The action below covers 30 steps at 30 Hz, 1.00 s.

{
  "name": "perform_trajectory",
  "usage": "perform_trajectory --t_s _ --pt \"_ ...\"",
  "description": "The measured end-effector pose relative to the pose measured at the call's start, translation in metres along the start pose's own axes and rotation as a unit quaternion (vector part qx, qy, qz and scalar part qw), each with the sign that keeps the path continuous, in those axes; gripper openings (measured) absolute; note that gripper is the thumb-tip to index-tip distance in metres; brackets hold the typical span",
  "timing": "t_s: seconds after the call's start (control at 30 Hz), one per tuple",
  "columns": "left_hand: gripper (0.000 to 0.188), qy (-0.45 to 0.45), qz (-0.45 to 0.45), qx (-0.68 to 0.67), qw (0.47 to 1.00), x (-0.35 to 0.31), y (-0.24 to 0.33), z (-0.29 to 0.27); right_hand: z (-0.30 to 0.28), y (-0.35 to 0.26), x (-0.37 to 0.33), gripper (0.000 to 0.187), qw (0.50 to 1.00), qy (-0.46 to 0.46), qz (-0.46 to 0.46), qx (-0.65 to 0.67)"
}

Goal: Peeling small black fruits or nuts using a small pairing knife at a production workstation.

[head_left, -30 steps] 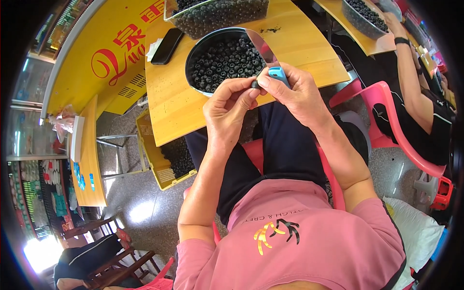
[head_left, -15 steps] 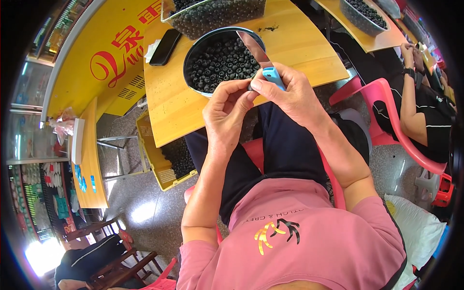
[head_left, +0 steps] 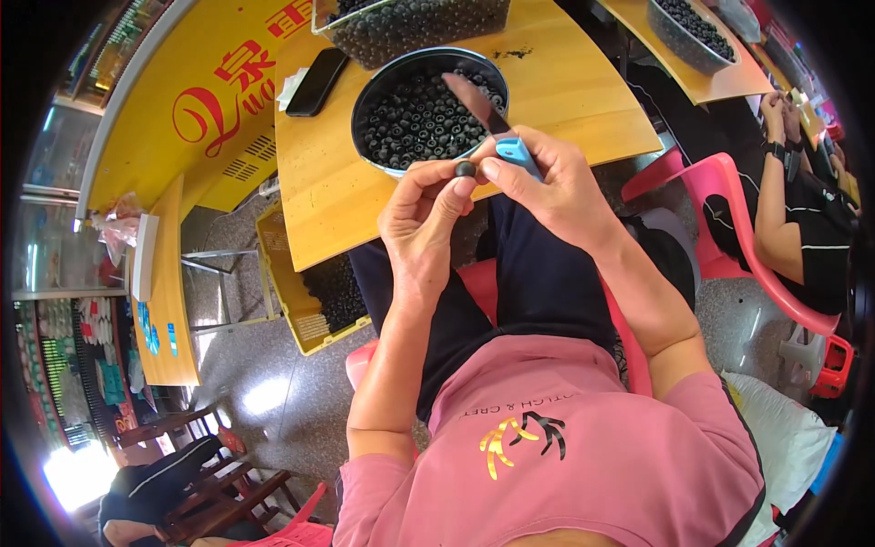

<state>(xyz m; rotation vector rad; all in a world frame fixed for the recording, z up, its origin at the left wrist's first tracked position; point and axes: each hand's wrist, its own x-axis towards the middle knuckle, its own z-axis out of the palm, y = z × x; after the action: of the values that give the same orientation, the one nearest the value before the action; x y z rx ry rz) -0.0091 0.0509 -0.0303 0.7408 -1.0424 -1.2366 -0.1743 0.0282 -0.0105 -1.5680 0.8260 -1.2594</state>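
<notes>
while hands overhang table edge

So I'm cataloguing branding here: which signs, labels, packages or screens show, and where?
Yellow sign: curved panel left of the table, red lettering.
Phone: on the table's left part, black slab, screen dark.
Yellow crate: under the table edge, a pale label on its side.
Shirt print: pink shirt, yellow and black figure with small pale lettering.
Shelf packages: far left, small and colourful, too blurred to tell.

Your single head-worn fisheye view looks steeply down from close above your lap and hands, facing forward over the wooden tabletop.
</notes>
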Motion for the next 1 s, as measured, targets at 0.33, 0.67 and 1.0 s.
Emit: perform_trajectory --t_s 0.33,0.67,1.0 --pt "0.017 -0.024 0.000 -0.007 1.000 -0.001 0.001 -0.004 -0.008 -0.003 -0.005 0.019 0.938 -0.012 -0.186 -0.292" --pt "0.018 -0.089 0.043 -0.028 0.995 -0.002 0.007 -0.011 -0.008 0.007 -0.002 0.022 0.903 0.012 -0.189 -0.385" --pt "0.016 0.241 0.149 0.272 0.920 -0.018 0.069 -0.106 -0.041 0.006 0.007 0.021 0.941 0.131 -0.089 -0.299"
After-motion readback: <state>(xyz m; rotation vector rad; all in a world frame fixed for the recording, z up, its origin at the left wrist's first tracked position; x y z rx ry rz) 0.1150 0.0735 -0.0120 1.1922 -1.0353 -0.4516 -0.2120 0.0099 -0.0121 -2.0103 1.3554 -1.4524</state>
